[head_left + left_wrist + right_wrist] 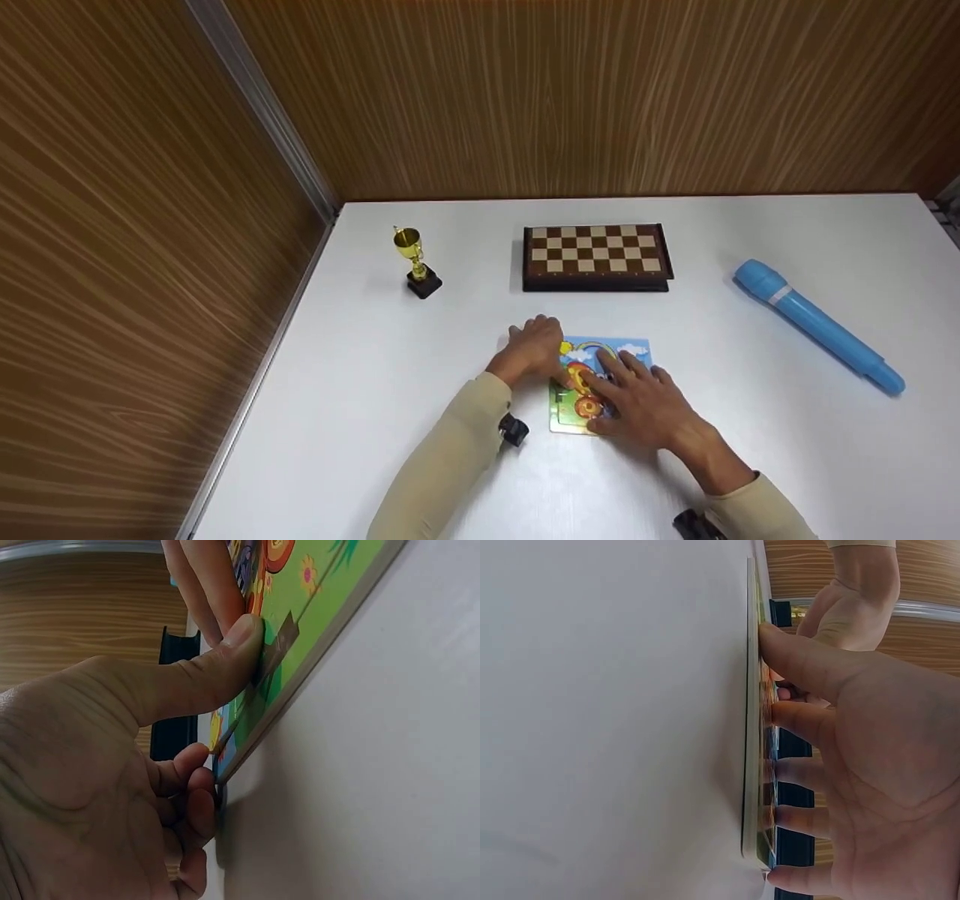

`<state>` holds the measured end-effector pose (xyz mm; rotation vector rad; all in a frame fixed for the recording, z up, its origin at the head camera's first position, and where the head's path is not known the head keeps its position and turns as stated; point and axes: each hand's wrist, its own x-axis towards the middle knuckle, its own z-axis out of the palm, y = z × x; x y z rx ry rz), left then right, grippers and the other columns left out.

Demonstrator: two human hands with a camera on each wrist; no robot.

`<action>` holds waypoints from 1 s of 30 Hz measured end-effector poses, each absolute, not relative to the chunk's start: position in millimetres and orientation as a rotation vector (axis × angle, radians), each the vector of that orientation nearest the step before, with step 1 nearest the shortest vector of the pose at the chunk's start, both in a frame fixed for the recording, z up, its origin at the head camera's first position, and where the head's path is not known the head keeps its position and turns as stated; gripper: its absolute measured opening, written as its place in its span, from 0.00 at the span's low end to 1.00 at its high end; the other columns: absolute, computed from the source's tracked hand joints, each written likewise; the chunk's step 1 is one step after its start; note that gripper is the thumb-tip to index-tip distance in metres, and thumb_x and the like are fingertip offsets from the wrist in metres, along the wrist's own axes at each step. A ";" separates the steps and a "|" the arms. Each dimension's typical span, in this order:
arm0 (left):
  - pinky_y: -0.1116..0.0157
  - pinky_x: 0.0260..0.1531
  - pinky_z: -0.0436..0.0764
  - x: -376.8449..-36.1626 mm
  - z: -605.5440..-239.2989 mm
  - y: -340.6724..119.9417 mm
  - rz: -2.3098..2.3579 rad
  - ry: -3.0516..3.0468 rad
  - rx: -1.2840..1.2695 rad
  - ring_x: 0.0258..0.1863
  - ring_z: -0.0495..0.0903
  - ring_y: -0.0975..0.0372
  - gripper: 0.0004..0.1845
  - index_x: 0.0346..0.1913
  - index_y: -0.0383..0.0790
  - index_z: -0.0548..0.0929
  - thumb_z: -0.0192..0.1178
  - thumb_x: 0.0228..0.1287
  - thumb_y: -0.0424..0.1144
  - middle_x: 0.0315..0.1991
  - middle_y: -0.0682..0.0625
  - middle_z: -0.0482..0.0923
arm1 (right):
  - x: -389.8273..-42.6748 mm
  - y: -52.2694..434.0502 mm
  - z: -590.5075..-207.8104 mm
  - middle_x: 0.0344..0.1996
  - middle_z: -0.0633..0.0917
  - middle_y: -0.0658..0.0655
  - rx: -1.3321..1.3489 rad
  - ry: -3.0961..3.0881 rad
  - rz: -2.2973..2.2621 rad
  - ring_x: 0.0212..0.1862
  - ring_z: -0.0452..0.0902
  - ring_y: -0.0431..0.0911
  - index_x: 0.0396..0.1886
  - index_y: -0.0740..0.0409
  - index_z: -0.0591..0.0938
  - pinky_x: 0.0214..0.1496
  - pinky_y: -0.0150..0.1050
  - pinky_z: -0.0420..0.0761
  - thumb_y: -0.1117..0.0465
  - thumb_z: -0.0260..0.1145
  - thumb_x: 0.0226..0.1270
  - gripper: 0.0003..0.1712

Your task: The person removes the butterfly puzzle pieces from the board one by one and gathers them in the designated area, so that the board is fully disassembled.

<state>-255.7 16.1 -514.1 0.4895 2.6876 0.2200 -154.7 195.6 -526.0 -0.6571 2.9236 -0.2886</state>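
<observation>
A colourful picture puzzle board [626, 349] lies flat on the white table [757, 465], in front of me. My left hand [534, 348] is at its left edge. In the left wrist view the thumb [225, 660] presses on the green picture face of the puzzle board [337, 585], while the curled fingers [187, 787] hook its edge. My right hand [636, 397] lies over the lower right of the board. Its straight, spread fingers [802, 720] press the board [751, 727] down. Both hands hide much of the picture.
A folded brown chessboard [595, 256] lies just behind the puzzle. A small gold trophy [415, 261] stands at the back left, and a long blue cylinder [817, 324] lies at the right. Wood-panelled walls [150, 262] close off the left and back.
</observation>
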 end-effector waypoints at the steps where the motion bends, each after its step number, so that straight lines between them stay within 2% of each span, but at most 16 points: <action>1: 0.53 0.55 0.68 -255.7 -513.9 15.9 0.215 2.692 0.490 0.51 0.71 0.57 0.43 0.56 0.41 0.73 0.77 0.38 0.59 0.51 0.49 0.73 | -154.7 195.3 -525.8 0.75 0.60 0.59 -0.656 2.920 -0.288 0.74 0.54 0.63 0.72 0.42 0.67 0.63 0.68 0.62 0.36 0.63 0.60 0.41; 4: 0.55 0.51 0.67 -254.9 -513.5 14.1 0.218 2.703 0.501 0.47 0.72 0.58 0.39 0.52 0.43 0.74 0.77 0.38 0.60 0.47 0.50 0.74 | -154.9 194.5 -525.4 0.75 0.60 0.59 -0.653 2.909 -0.281 0.74 0.54 0.63 0.72 0.41 0.66 0.63 0.68 0.61 0.35 0.63 0.60 0.41; 11: 0.57 0.50 0.64 -246.6 -515.7 7.2 0.299 2.744 0.493 0.46 0.69 0.60 0.36 0.51 0.48 0.74 0.74 0.41 0.62 0.44 0.54 0.73 | -155.1 196.0 -525.5 0.75 0.60 0.59 -0.659 2.909 -0.279 0.74 0.54 0.63 0.72 0.42 0.66 0.63 0.69 0.61 0.35 0.63 0.61 0.41; 18: 0.57 0.47 0.66 -251.2 -516.2 10.5 0.290 2.769 0.500 0.42 0.72 0.59 0.28 0.46 0.45 0.78 0.70 0.49 0.60 0.41 0.52 0.76 | -155.8 195.0 -525.9 0.74 0.61 0.59 -0.672 2.938 -0.276 0.73 0.56 0.63 0.72 0.40 0.66 0.62 0.68 0.63 0.36 0.64 0.60 0.41; 26: 0.54 0.54 0.66 -253.5 -512.2 17.3 0.213 2.733 0.452 0.50 0.74 0.57 0.37 0.57 0.41 0.76 0.71 0.48 0.60 0.52 0.48 0.78 | -155.5 194.3 -527.2 0.75 0.60 0.59 -0.653 2.918 -0.288 0.74 0.54 0.63 0.72 0.41 0.66 0.63 0.69 0.62 0.36 0.64 0.60 0.41; 30: 0.52 0.55 0.66 -253.3 -511.4 17.9 0.241 2.756 0.443 0.50 0.76 0.56 0.37 0.56 0.40 0.76 0.73 0.46 0.58 0.52 0.48 0.79 | -155.8 194.5 -526.9 0.75 0.60 0.59 -0.644 2.917 -0.293 0.74 0.54 0.63 0.72 0.41 0.67 0.63 0.68 0.61 0.36 0.64 0.60 0.41</action>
